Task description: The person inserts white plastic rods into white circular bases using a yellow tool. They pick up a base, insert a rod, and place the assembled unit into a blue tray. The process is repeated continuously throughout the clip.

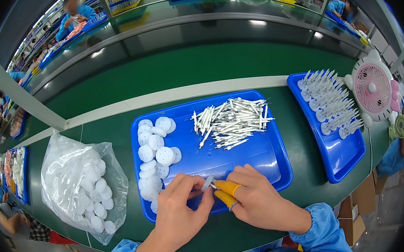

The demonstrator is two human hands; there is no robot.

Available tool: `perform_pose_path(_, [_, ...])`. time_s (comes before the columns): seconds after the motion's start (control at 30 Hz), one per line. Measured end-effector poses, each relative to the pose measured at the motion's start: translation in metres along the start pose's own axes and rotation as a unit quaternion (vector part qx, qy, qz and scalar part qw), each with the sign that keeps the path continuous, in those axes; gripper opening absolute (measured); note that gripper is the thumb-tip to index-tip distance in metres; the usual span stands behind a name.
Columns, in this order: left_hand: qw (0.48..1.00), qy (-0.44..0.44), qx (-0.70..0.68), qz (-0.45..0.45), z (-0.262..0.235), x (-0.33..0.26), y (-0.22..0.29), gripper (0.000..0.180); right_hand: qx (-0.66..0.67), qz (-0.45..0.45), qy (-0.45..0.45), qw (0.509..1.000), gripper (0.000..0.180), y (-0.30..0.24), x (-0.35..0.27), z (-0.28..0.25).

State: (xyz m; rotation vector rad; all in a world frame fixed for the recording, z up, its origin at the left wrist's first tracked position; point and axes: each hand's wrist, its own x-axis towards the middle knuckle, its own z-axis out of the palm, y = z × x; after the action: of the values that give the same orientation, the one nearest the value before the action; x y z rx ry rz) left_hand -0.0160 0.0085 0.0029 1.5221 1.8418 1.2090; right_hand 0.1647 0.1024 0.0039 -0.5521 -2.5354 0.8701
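My left hand (183,211) pinches a white plastic disc (207,183) on edge, over the near rim of a large blue tray (258,159). Close against it, my right hand (259,198) wears yellow finger covers on two fingers. Those fingers are closed at the disc's face; a small part between them is too hidden to name. In the tray, white round discs (165,155) are heaped along the left side. Thin white sticks with fine pointed ends (233,123) lie piled at the far right of it.
A clear plastic bag (57,179) of discs lies left. At right, a smaller blue tray (342,159) holds rows of discs with upright sticks (329,103), beside a pink-and-white fan (372,87) and a small green fan (400,126). Co-workers sit beyond the green belt (196,61).
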Motion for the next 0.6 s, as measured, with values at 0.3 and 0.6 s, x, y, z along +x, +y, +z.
perform_pose_path(0.3, [0.999,-0.001,0.036,0.013,0.000,-0.007,0.007,0.014,0.040,-0.002,0.101,0.994,0.041,-0.005,-0.001,0.009])
perform_pose_path(0.6, [0.999,0.007,0.043,-0.019,0.001,-0.004,-0.002,0.012,0.013,0.052,0.025,0.998,0.027,0.015,0.014,-0.007])
